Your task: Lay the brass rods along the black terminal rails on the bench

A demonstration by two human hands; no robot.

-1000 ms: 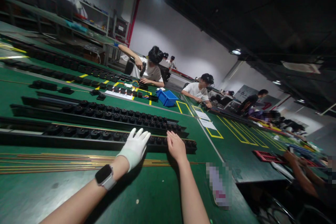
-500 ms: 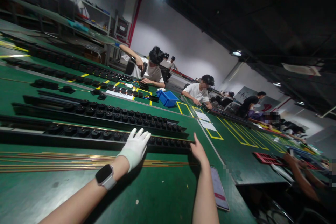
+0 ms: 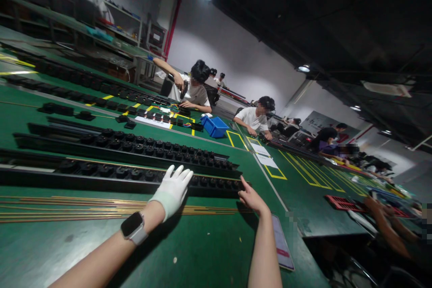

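My left hand (image 3: 173, 191), in a white glove, lies with outstretched fingers across the nearest long black channel (image 3: 111, 183). A row of round black socket-like units (image 3: 122, 172) sits inside that channel, and a thin brass-coloured rod (image 3: 97, 160) runs along its upper side. My bare right hand (image 3: 254, 198) is at the channel's right end, its index finger extended against the end and the other fingers curled below. Whether the right fingertip presses on the rod's end is too small to tell. Several loose brass-coloured rods (image 3: 101, 204) lie in front of the channel.
Two similar filled channels (image 3: 151, 153) lie just behind. A blue bin (image 3: 215, 126) stands farther back, near a person (image 3: 195, 92) holding a tool. A phone (image 3: 282, 243) lies beside my right forearm. Other people work at the right, near a red rack-like item (image 3: 344, 203).
My right hand has shifted slightly left, its index finger coming down from pointing upward to the channel's end. My left hand has stayed in place on the channel.
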